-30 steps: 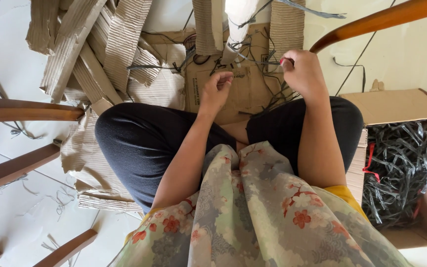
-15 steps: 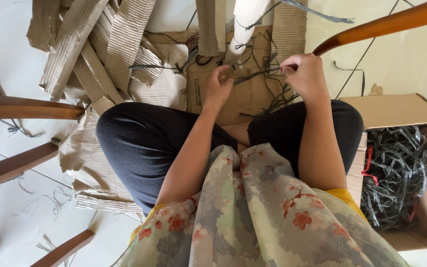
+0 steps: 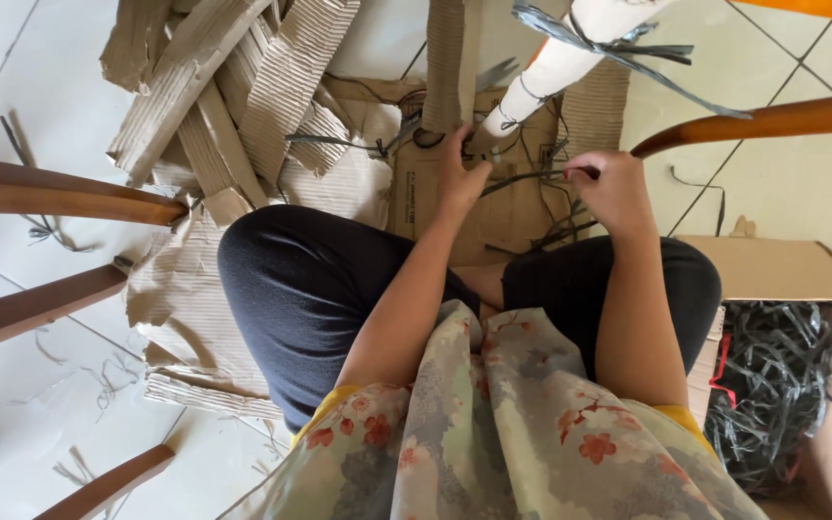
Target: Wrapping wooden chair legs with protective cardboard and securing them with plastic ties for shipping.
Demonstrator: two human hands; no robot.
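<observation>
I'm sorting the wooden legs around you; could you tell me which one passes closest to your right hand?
The curved leg at upper right: its tip ends just beside the right hand. The three straight legs lie far off, left of the knee.

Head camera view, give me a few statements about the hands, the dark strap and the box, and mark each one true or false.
1. The right hand pinches one end of a dark strap. True.
2. The left hand rests on the person's knee. False: it is out in front of the knees, at the other end of the strap, beside the white paper-wrapped leg.
3. The cardboard box on the right is full of white paper. False: it holds a tangle of dark straps.
4. Torn corrugated cardboard strips lie on the tiled floor. True.
5. Both hands are closed into fists around scissors. False: no scissors show in either hand.
</observation>
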